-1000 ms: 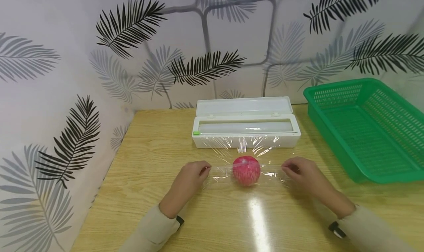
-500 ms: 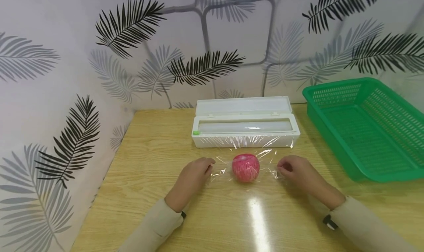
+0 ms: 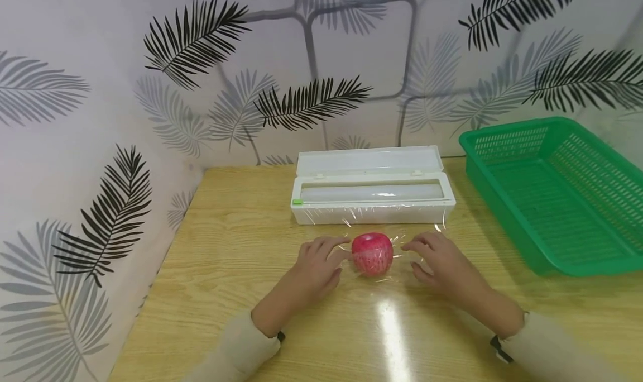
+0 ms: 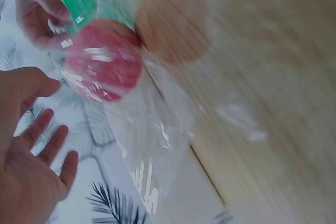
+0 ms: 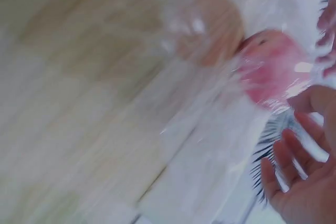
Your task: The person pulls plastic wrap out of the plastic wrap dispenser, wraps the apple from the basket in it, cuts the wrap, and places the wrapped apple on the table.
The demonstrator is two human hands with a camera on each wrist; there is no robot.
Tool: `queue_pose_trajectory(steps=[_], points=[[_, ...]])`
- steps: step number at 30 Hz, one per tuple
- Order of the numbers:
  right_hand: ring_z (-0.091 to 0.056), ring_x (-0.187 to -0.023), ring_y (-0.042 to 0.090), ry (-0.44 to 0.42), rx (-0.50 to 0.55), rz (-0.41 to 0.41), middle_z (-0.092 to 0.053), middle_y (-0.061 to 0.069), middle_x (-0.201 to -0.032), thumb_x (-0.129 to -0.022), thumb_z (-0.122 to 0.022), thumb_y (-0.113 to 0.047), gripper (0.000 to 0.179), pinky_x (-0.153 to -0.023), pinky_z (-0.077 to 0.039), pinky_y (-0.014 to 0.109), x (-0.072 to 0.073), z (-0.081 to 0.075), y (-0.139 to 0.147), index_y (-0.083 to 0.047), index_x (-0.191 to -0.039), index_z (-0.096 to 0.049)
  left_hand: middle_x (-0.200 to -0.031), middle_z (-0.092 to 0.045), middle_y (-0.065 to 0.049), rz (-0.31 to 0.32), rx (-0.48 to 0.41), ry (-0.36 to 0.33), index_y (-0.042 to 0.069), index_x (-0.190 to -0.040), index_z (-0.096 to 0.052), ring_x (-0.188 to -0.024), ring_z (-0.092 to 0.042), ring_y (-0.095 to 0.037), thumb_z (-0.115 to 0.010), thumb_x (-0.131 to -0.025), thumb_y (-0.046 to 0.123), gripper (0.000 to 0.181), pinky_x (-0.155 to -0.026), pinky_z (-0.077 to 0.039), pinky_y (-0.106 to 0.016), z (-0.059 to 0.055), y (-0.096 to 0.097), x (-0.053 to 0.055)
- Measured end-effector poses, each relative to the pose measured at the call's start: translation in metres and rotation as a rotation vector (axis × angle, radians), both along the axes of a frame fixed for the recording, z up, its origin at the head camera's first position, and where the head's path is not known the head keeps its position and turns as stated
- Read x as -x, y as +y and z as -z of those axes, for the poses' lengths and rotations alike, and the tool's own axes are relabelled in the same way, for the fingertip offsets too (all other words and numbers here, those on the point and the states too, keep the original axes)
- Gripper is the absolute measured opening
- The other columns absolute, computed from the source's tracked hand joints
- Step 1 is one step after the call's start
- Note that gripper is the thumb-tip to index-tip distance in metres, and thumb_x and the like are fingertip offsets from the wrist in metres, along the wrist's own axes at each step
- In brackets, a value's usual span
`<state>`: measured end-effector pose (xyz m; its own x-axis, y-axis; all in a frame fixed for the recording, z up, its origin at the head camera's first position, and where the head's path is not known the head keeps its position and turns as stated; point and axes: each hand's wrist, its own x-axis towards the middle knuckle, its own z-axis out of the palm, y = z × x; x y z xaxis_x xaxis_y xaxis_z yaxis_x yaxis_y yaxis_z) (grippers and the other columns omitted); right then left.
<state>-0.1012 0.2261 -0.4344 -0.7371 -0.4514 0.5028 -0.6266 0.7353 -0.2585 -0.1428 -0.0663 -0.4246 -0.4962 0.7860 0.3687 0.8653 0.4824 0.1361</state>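
A pinkish-red apple (image 3: 372, 253) sits on the wooden table under clear cling film (image 4: 173, 108). The film runs back to an open white cling film box (image 3: 374, 213), where a roll lies inside. My left hand (image 3: 317, 266) is at the apple's left side, fingers loosely bent and thumb apart from them. At the other side my right hand (image 3: 444, 264) reaches toward the fruit with relaxed, spread fingers. The left wrist view shows nothing held in the left fingers (image 4: 39, 129). Whether fingertips touch the film is hard to tell.
On the right of the table (image 3: 226, 220) stands a green plastic basket (image 3: 522, 231). The box's lid (image 3: 369, 161) is raised at the back, before a leaf-patterned wall covering (image 3: 351, 52). A green slider (image 3: 297, 201) sits at the box's left end.
Both hands have moved inward to the apple, letting go of the film edges they pinched, and their fingers have spread. The film has slackened around the fruit.
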Motion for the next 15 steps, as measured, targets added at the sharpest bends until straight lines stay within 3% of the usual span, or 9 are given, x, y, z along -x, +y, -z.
queue_pose_trajectory(steps=[3,6,9,11,15], points=[[-0.055,-0.093,0.023,0.042,-0.016,-0.114,-0.059,0.007,-0.098,-0.088,-0.063,-0.021,0.022,-0.079,-0.049,0.037,-0.008,-0.006,-0.013,-0.006,-0.104,-0.064,-0.124,-0.052,-0.003,0.106,-0.034,0.121,0.012,-0.108,-0.059,-0.113,-0.047,-0.021,-0.062,-0.084,0.009,0.024,-0.085,-0.041,-0.034,-0.003,0.007,-0.009],[-0.057,-0.094,0.022,0.043,-0.020,-0.173,-0.060,0.007,-0.099,-0.092,-0.058,-0.022,0.022,-0.081,-0.050,0.035,-0.012,-0.007,-0.023,-0.006,-0.104,-0.065,-0.117,-0.056,0.000,0.147,-0.012,0.191,0.013,-0.106,-0.060,-0.112,-0.050,-0.018,-0.061,-0.085,0.008,0.022,-0.087,-0.043,-0.030,-0.002,0.013,-0.015],[-0.057,-0.095,0.022,0.056,-0.023,-0.175,-0.061,0.008,-0.102,-0.095,-0.052,-0.027,0.029,-0.082,-0.051,0.034,-0.013,-0.004,-0.028,-0.004,-0.106,-0.064,-0.117,-0.057,0.000,0.122,0.008,0.213,0.012,-0.109,-0.062,-0.112,-0.052,-0.018,-0.059,-0.086,0.009,0.023,-0.087,-0.045,-0.029,0.000,0.018,-0.019],[-0.057,-0.097,0.024,0.074,-0.024,-0.138,-0.061,0.010,-0.105,-0.098,-0.042,-0.034,0.040,-0.082,-0.051,0.036,-0.012,-0.002,-0.029,-0.002,-0.109,-0.063,-0.119,-0.058,-0.002,0.069,0.005,0.232,0.012,-0.112,-0.062,-0.111,-0.052,-0.020,-0.059,-0.087,0.013,0.025,-0.086,-0.047,-0.030,0.001,0.020,-0.018],[-0.056,-0.097,0.026,0.076,0.007,-0.034,-0.059,0.011,-0.106,-0.087,-0.066,-0.021,0.032,-0.081,-0.051,0.039,-0.008,0.000,-0.028,0.000,-0.110,-0.062,-0.117,-0.058,-0.003,-0.044,-0.012,0.262,0.011,-0.114,-0.062,-0.106,-0.054,-0.020,-0.064,-0.086,0.017,0.029,-0.082,-0.049,-0.029,0.000,0.023,-0.010]])
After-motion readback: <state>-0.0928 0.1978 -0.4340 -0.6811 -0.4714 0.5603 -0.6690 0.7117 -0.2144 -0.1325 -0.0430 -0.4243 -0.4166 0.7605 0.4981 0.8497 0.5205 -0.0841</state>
